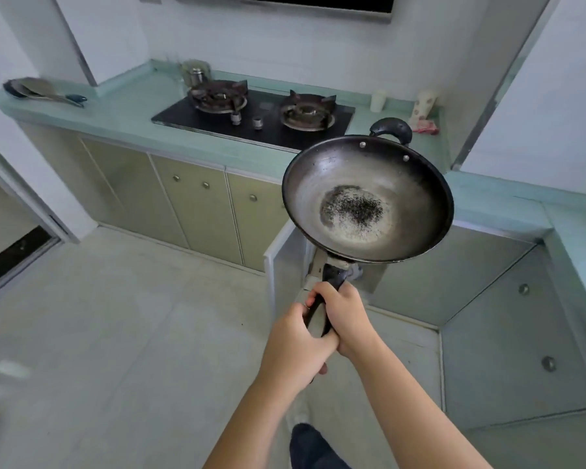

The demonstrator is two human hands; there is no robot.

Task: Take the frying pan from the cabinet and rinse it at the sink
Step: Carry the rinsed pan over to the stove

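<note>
A round dark frying pan (367,198), worn grey inside with a black speckled patch at its centre, hangs in the air in front of the counter. Its long black handle points back at me, and a small loop handle sits on its far rim. My left hand (296,346) grips the near end of the handle. My right hand (344,316) is wrapped around it just ahead of the left. Below the pan a cabinet door (278,265) stands open. No sink is in view.
A black two-burner gas hob (254,115) sits in the pale green counter (122,111). Ladles lie at the far left, a metal pot stands behind the hob, a white cup and packets at the right. Cabinet doors line the corner; tiled floor spreads at the left.
</note>
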